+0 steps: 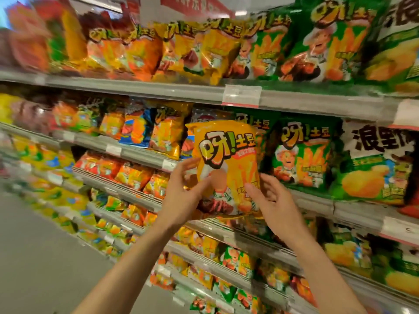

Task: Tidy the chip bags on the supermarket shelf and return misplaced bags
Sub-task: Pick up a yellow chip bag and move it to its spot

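Both forearms reach up from the bottom edge toward the yellow bag, which we hold upright in front of the second shelf from the top, its long axis vertical and its printed face toward us. Our left hand grips the bag's lower left edge, thumb across the front and fingers curled behind. Our right hand sits at the lower right corner with fingers spread and relaxed; whether they touch the bag or lie just beside it we cannot tell.

We judge the left hand to be the carrying hand and the nearer one for the coming placement. Green bags stand just right of the yellow bag on the same shelf. Matching yellow bags stand on the top shelf, above and slightly left of the fingers. We judge the move to be an upward lift, bag kept vertical, into that yellow row.
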The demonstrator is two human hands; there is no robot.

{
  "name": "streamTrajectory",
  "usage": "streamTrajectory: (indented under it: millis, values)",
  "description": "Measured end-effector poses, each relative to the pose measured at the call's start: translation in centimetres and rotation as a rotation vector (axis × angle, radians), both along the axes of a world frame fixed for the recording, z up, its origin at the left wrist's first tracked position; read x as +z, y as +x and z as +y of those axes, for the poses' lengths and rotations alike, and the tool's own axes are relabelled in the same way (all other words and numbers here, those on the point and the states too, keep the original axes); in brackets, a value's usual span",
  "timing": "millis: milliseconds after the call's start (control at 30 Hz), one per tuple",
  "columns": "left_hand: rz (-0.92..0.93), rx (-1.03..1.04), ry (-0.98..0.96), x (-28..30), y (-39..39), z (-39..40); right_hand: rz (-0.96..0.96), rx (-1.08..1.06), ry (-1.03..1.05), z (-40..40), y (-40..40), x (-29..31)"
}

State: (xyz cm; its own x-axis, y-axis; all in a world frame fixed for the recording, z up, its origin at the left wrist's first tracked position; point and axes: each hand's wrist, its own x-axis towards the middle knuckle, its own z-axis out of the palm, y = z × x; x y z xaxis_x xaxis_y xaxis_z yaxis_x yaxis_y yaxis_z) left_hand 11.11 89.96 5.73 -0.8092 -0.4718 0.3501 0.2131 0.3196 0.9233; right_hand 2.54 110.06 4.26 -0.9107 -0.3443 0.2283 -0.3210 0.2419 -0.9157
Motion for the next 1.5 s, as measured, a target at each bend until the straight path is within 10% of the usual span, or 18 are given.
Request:
streamTrajectory:
  millis: [633,833,1500]
  values:
    - [0.009,-0.196,0.122,-0.3,-7.1,-23.0,0.021,-0.136,0.026,-21.6,-2.3,0.9]
    - [0.009,-0.219,0.080,-0.7,-9.0,-27.4,0.092,-0.565,0.173,-23.1,-7.7,2.0]
    - [0.108,-0.247,0.030,0.3,-9.0,-30.3,0.167,-0.651,0.299,-23.2,-10.3,6.7]
